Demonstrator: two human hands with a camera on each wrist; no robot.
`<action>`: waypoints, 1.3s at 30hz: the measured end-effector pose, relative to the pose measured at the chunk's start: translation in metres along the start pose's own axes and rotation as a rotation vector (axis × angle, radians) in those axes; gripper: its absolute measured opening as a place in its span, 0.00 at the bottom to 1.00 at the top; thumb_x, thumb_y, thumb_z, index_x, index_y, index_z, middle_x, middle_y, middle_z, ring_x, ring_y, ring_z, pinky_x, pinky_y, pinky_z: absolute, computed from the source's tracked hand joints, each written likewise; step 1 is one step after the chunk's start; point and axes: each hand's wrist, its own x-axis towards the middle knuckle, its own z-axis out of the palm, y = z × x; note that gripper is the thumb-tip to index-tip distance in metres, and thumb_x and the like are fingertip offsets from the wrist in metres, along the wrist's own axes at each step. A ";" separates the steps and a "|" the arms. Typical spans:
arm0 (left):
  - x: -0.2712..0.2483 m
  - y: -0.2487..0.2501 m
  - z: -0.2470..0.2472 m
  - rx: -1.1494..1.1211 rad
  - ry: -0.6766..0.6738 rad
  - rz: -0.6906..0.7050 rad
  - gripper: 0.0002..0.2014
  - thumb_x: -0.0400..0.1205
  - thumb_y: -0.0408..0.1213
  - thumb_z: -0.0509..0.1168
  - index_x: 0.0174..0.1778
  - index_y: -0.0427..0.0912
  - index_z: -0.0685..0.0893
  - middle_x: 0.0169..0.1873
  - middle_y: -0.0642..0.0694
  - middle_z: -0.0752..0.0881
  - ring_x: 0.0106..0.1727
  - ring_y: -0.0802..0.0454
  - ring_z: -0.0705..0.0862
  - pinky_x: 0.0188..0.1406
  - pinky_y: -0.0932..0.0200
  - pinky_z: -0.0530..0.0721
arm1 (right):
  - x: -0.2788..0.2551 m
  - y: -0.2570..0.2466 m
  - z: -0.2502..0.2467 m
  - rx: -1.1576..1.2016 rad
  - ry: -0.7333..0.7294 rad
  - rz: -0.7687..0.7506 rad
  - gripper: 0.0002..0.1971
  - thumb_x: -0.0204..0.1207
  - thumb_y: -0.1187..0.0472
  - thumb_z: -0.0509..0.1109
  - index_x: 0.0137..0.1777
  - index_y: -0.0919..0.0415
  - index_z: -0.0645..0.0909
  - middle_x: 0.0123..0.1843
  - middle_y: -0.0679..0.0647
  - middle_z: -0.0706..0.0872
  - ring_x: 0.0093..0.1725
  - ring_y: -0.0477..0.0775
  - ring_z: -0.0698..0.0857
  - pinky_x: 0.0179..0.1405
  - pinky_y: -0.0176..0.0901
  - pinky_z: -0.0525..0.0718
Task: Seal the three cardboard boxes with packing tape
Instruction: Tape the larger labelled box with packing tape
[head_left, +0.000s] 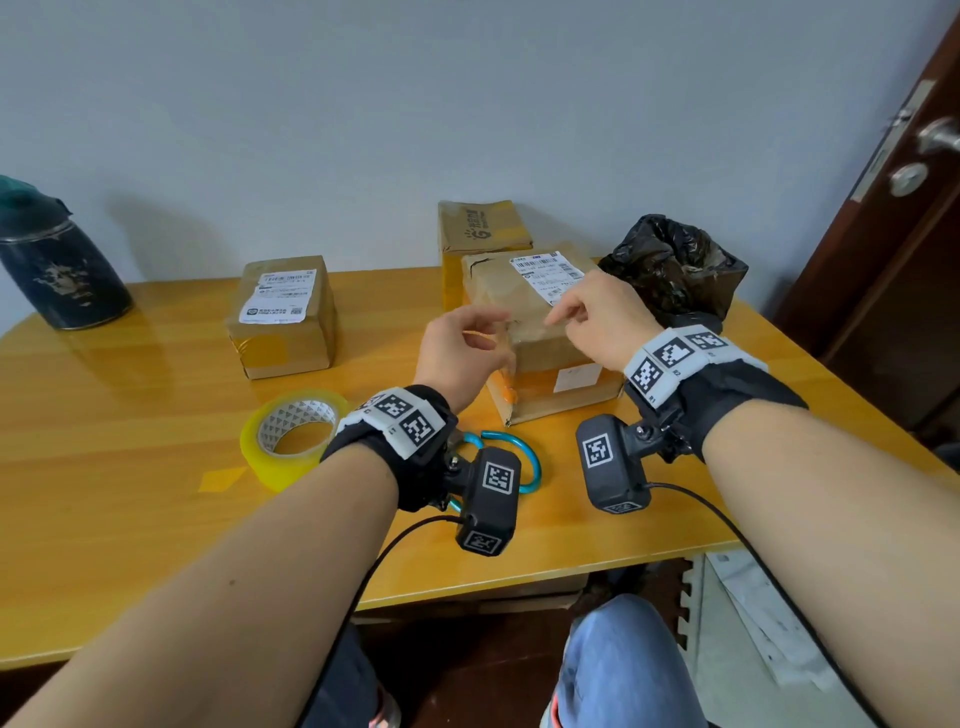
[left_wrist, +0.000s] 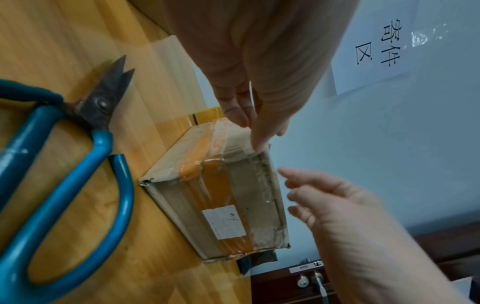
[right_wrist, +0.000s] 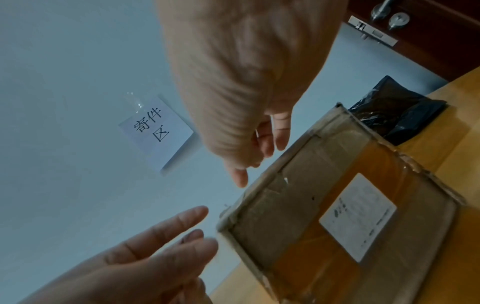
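Wooden table (head_left: 130, 441) is carrying the near cardboard box (head_left: 540, 358), center-right; left hand (head_left: 457, 353) is hovering at its corner with loosely spread fingers, right hand (head_left: 597, 322) is touching its top edge, holding nothing. Tape roll (head_left: 291, 436) and scissors (left_wrist: 64, 164) are lying nearby.

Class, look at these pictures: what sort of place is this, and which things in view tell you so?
Probably a small parcel-sending corner in a room or office. Labelled cardboard boxes stand on a wooden table beside a tape roll, and a wall sign reads "parcel sending area".
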 end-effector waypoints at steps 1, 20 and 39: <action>-0.001 -0.003 0.000 -0.018 0.025 -0.014 0.17 0.71 0.28 0.77 0.51 0.50 0.86 0.42 0.53 0.83 0.40 0.59 0.81 0.40 0.68 0.83 | -0.002 -0.005 0.003 0.022 0.021 -0.029 0.16 0.78 0.72 0.62 0.50 0.57 0.90 0.53 0.50 0.80 0.52 0.49 0.79 0.47 0.36 0.77; 0.023 -0.011 -0.001 0.067 -0.111 -0.162 0.13 0.65 0.29 0.83 0.34 0.41 0.84 0.33 0.43 0.90 0.35 0.50 0.88 0.40 0.59 0.89 | 0.000 -0.004 0.033 0.288 0.015 -0.076 0.03 0.70 0.61 0.79 0.41 0.60 0.90 0.46 0.50 0.81 0.49 0.53 0.82 0.55 0.51 0.81; 0.034 -0.027 -0.005 -0.295 -0.231 -0.489 0.08 0.73 0.27 0.76 0.42 0.38 0.83 0.38 0.42 0.86 0.40 0.49 0.86 0.53 0.52 0.88 | -0.005 -0.014 0.062 -0.057 0.216 -0.060 0.12 0.68 0.56 0.73 0.37 0.54 0.69 0.41 0.47 0.73 0.46 0.54 0.70 0.50 0.51 0.72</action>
